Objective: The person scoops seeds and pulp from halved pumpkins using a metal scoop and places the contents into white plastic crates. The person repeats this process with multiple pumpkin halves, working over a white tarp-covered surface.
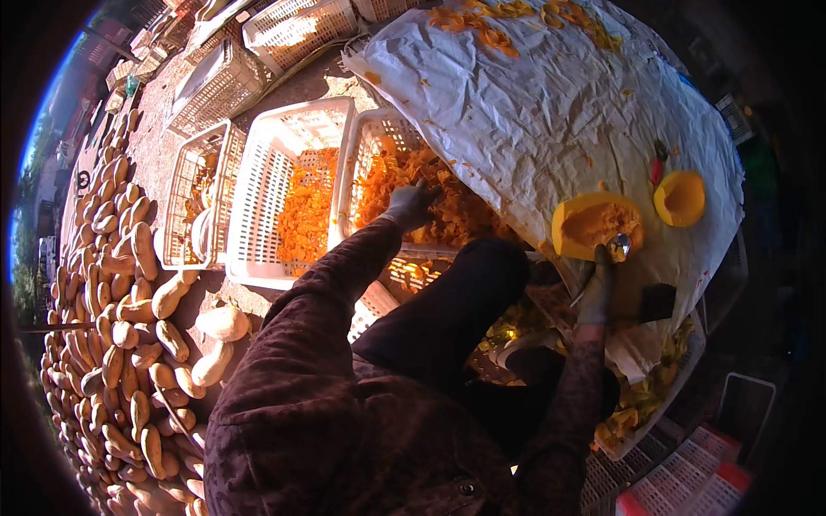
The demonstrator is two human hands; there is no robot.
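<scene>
My gloved left hand [412, 205] is over a crate [345, 187] of shredded orange squash pulp [445, 200], its fingers at the pulp. Whether it holds any is hard to see. In my gloved right hand [595, 287] is a metal spoon [621, 245], its bowl at the hollow of a cut squash piece [568, 242]. That piece lies on a crumpled white sheet [516, 129], and loose pulp sits in its cavity. A smaller hollowed squash piece [681, 198] stands to its right, near a tool with a red handle [657, 171].
Left of the pulp crate is a white plastic crate [258, 206] with orange bits, then a smaller crate [216, 193]. Whole squashes [139, 309] cover the ground at far left. Peelings [477, 29] lie on the sheet's far edge. A dark block [658, 302] sits near its front.
</scene>
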